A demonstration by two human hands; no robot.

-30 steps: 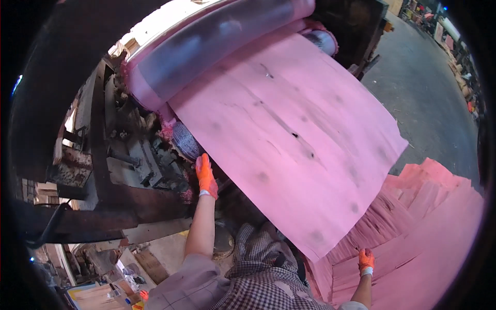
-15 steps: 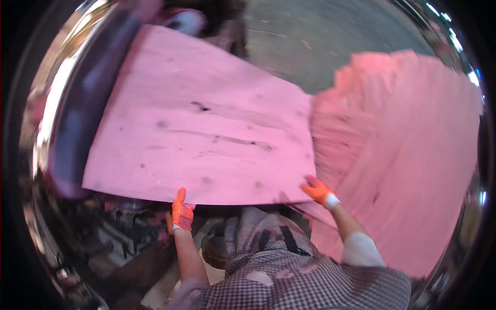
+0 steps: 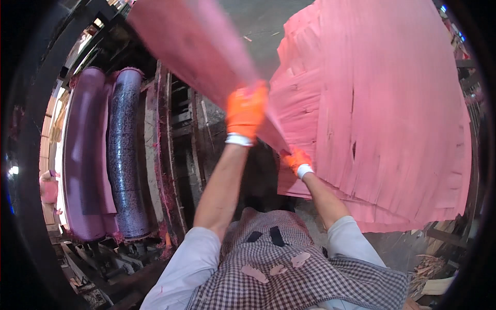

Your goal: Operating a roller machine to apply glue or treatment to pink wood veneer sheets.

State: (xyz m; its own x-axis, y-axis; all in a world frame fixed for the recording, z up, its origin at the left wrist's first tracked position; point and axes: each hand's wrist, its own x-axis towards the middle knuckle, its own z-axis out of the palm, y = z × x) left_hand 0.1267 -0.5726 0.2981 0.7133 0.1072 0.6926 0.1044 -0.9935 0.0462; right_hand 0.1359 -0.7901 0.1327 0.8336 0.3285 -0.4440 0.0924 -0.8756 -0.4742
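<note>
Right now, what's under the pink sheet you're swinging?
Under the blurred pink veneer sheet, bare concrete floor shows at top. Right of it lies the pink veneer stack. Whatever the stack rests on is covered.

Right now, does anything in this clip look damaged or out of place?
Yes. The top pink sheet on the stack has dark lengthwise splits and a ragged, uneven edge. Wood scraps litter the floor at lower right. The sheet in both hands is too blurred to judge.

Two gloved hands [image 3: 246, 111], one lifted pink sheet [image 3: 196, 46], one sheet stack [image 3: 382, 103], two rollers [image 3: 124, 155].
</note>
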